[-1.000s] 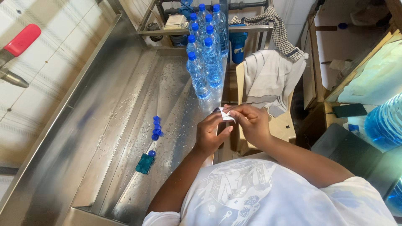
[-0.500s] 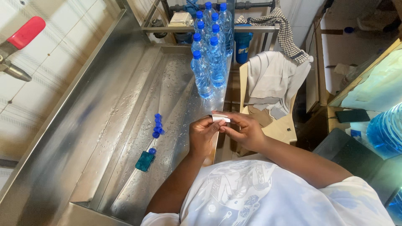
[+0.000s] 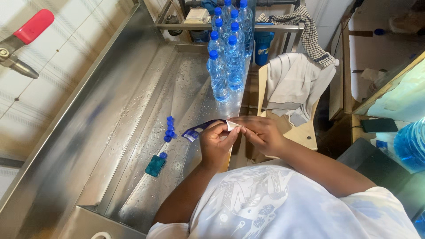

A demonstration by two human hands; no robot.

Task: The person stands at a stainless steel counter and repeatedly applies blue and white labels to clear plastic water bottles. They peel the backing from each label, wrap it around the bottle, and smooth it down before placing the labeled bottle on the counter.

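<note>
At the near edge of the wet steel desk [image 3: 110,132], we hold a small blue-and-white label strip [image 3: 208,127] between both hands. Our left hand [image 3: 217,144] has its grip closed on the strip, thumb and fingers pinching its white end, while the blue end sticks out to the left over the steel. Our right hand [image 3: 261,132] meets it from the other side, fingertips closed on that same white end; whether it is peeling or only steadying, we cannot tell.

We judge the work to be at an early point for this piece: the strip is in our hands and not on any bottle. Farther along the desk stands a cluster of clear plastic bottles [image 3: 228,53], upright, close together, all with blue caps on and filled with clear liquid. We cannot make out whether they carry labels.

Loose blue caps [image 3: 168,129] lie in the trough beside a small teal block [image 3: 155,165]. At the far right, a large blue water jug [image 3: 411,144] shows in part, its contents unclear. A grey cloth [image 3: 294,84] hangs over a chair.
</note>
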